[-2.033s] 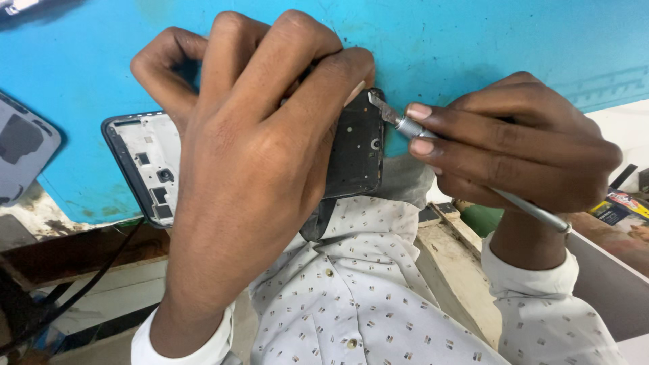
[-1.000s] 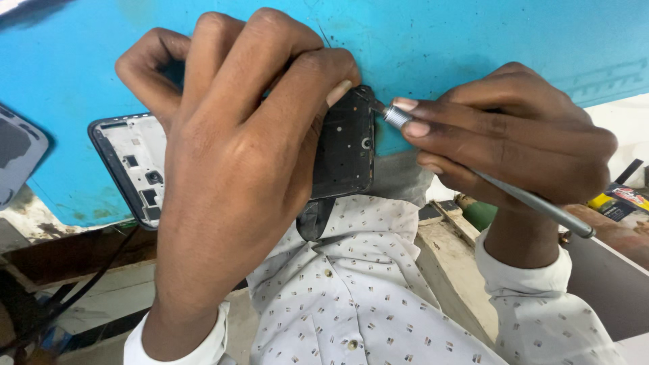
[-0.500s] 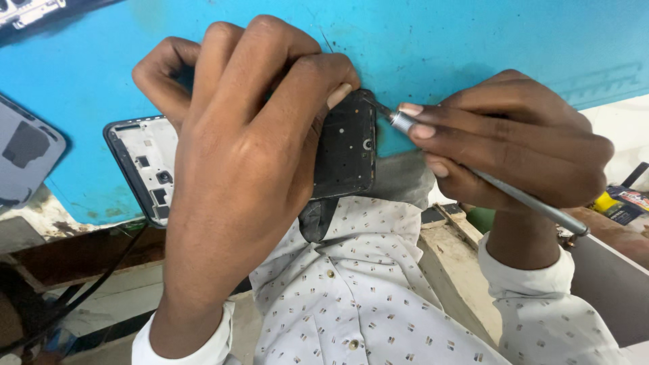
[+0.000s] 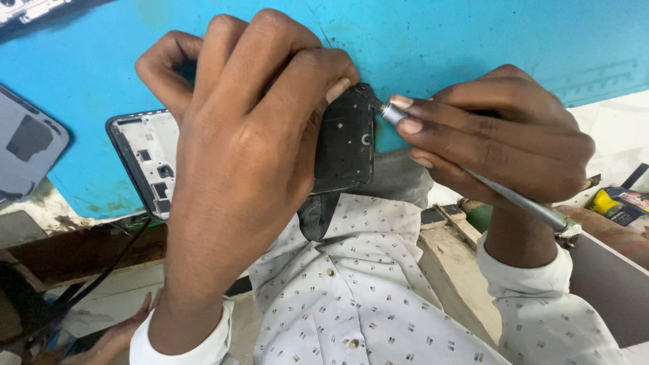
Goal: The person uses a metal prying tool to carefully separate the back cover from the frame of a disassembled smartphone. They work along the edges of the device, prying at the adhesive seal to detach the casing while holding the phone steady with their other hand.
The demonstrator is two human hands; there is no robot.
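Observation:
An opened black phone frame [image 4: 346,142] lies on a blue work mat [image 4: 473,40], its white inner plate showing at the left end. My left hand [image 4: 250,149] lies over its middle and presses it down, fingers curled over the far edge. My right hand [image 4: 493,138] pinches a thin metal screwdriver [image 4: 520,203] whose tip touches the phone's upper right corner. The screwdriver's shaft runs back under my palm toward the right wrist. Most of the phone is hidden under my left hand.
A grey phone back cover [image 4: 27,145] lies at the left edge of the mat. Another dark part [image 4: 27,8] sits at the top left corner. Small yellow and black items [image 4: 618,199] rest at the right. A black cable [image 4: 88,284] hangs below the wooden bench edge.
The view has shifted slightly. My right hand has kept the screwdriver tip at the phone's upper right corner, with small turns. My left hand stays pressed on the phone.

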